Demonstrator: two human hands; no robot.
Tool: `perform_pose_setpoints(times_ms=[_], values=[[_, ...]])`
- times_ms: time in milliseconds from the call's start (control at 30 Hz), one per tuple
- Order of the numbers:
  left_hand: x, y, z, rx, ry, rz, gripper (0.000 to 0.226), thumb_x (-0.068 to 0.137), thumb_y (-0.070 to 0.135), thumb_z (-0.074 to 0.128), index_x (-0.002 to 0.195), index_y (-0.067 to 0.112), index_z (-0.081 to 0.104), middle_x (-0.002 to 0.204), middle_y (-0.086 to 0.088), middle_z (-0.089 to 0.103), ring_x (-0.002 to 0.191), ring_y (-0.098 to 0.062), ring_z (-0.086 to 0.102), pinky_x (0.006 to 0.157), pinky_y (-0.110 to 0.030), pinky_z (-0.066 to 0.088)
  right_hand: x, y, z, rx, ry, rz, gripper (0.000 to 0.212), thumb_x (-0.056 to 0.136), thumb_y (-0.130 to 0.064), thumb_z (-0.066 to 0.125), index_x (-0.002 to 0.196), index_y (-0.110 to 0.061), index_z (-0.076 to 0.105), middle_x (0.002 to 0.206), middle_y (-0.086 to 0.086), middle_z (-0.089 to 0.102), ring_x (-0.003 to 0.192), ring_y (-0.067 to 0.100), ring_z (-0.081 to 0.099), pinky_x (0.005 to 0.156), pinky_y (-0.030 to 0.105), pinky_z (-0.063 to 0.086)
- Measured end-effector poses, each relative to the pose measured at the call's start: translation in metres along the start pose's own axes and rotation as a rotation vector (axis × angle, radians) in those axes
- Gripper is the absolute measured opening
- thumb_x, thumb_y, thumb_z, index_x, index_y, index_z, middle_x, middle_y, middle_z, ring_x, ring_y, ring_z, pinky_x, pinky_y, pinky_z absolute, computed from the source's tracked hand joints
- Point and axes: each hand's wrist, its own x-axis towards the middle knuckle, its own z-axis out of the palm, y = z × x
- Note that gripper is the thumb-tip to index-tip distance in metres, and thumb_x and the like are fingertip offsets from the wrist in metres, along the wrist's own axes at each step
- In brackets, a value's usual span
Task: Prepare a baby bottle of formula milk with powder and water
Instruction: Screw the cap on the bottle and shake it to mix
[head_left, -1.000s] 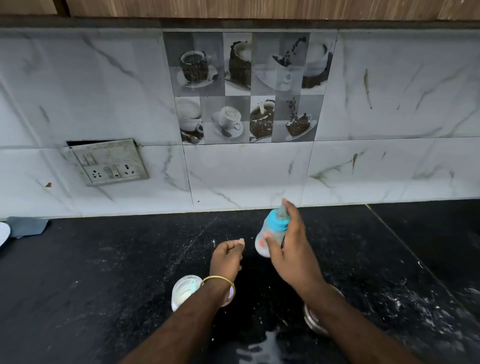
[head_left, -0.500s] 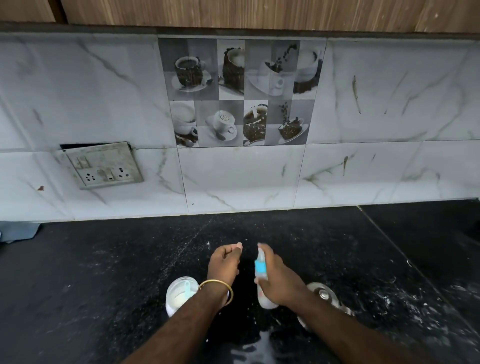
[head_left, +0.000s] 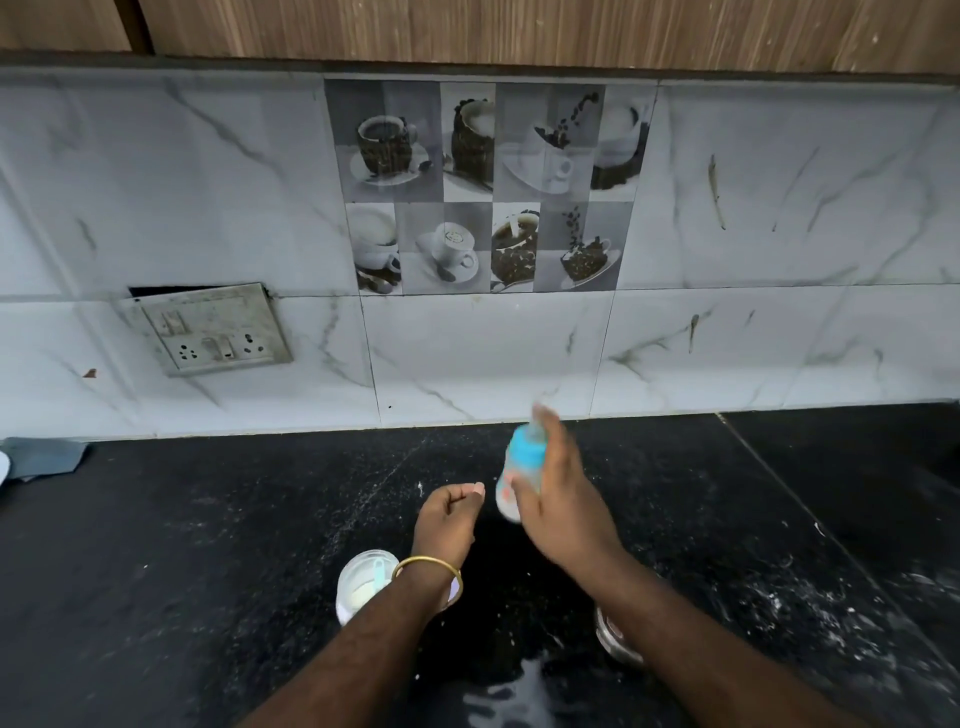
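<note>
My right hand grips a small baby bottle with a blue collar and whitish contents, held up above the black counter and blurred by motion; the forefinger lies over its teat. My left hand hovers just left of it as a loose fist, holding nothing, with a gold bangle on the wrist. Below my left wrist stands an open round powder container with white powder and a pale blue scoop inside, partly hidden by my forearm.
A steel vessel sits under my right forearm, mostly hidden. A wet patch shines on the counter's near edge. White specks dust the counter at right. A tiled wall with a switch plate backs the counter; a grey cloth lies far left.
My right hand swung the bottle down toward the counter half a second ago and has now brought it back up. My left hand and the container stayed in place.
</note>
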Motion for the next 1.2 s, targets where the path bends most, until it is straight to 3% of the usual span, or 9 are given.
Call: perform_pose_setpoints(times_ms=[100,233,433,567,767,933,1100,1133,1200], values=[[0.000,0.000,-0.003,-0.004,0.017,-0.005,0.014,0.093,0.022,0.064,0.098,0.010,0.069,0.086,-0.001,0.067,0.075,-0.011,0.059,0.066,-0.027,0.049,0.001,-0.005,0.011,0.051,0.209,-0.089,0.072,0.093,-0.025,0.058,0.150,-0.023,0.015,0.152,0.007,0.035,0.126,0.012,0.047,0.098,0.022,0.042],[0.000,0.002,0.000,-0.018,0.012,-0.016,0.011,0.093,0.023,0.063,0.095,0.013,0.069,0.085,0.002,0.067,0.080,-0.012,0.061,0.070,-0.028,0.049,-0.033,0.029,0.024,-0.151,-0.453,0.200,0.080,0.092,-0.029,0.057,0.151,-0.036,0.004,0.149,0.010,0.037,0.118,0.026,0.056,0.096,0.042,0.050],[0.002,0.001,0.001,-0.023,0.034,-0.024,0.012,0.092,0.025,0.065,0.090,0.013,0.068,0.079,0.001,0.064,0.074,-0.013,0.057,0.068,-0.029,0.049,-0.001,0.006,0.008,0.052,0.275,-0.062,0.072,0.094,-0.024,0.059,0.152,-0.021,0.017,0.152,0.006,0.034,0.126,0.010,0.045,0.103,0.019,0.039],[0.000,0.001,0.003,-0.022,0.011,-0.019,0.011,0.093,0.025,0.065,0.091,0.015,0.068,0.087,0.001,0.068,0.084,-0.015,0.062,0.082,-0.036,0.053,-0.031,0.029,0.019,-0.244,-0.473,0.183,0.080,0.093,-0.030,0.058,0.152,-0.036,0.004,0.146,0.008,0.039,0.114,0.026,0.057,0.094,0.043,0.050],[0.000,0.003,0.004,-0.014,0.017,-0.007,0.013,0.093,0.025,0.064,0.093,0.013,0.068,0.083,0.001,0.066,0.078,-0.012,0.060,0.070,-0.029,0.051,0.007,-0.004,0.000,0.053,0.265,-0.063,0.074,0.092,-0.017,0.063,0.151,-0.022,0.019,0.150,0.005,0.035,0.119,0.004,0.044,0.091,0.023,0.044],[-0.002,-0.002,0.002,-0.005,0.005,-0.021,0.009,0.093,0.024,0.064,0.089,0.017,0.067,0.086,0.003,0.067,0.084,-0.016,0.062,0.074,-0.031,0.051,-0.037,0.029,0.016,-0.201,-0.466,0.235,0.081,0.093,-0.026,0.059,0.152,-0.036,0.004,0.144,0.009,0.039,0.114,0.029,0.058,0.093,0.044,0.050],[-0.001,-0.002,0.000,-0.005,0.037,-0.022,0.014,0.093,0.026,0.065,0.093,0.013,0.068,0.080,0.002,0.064,0.074,-0.012,0.057,0.065,-0.027,0.048,-0.004,0.004,0.002,0.090,0.232,0.007,0.074,0.094,-0.020,0.061,0.153,-0.023,0.016,0.154,0.005,0.031,0.122,0.011,0.046,0.097,0.028,0.044],[-0.003,-0.003,0.000,-0.008,0.038,-0.024,0.012,0.092,0.026,0.065,0.092,0.013,0.067,0.080,0.000,0.064,0.074,-0.011,0.057,0.065,-0.027,0.048,-0.008,0.008,0.005,0.076,0.239,0.019,0.075,0.094,-0.020,0.061,0.153,-0.022,0.015,0.154,0.007,0.031,0.125,0.012,0.046,0.101,0.027,0.042],[-0.004,-0.005,-0.001,-0.009,0.034,-0.035,0.011,0.092,0.025,0.065,0.091,0.014,0.067,0.083,0.000,0.065,0.076,-0.011,0.058,0.069,-0.029,0.049,-0.027,0.021,0.018,-0.072,-0.117,0.114,0.080,0.093,-0.023,0.060,0.152,-0.030,0.007,0.151,0.010,0.034,0.122,0.025,0.054,0.101,0.039,0.047]])
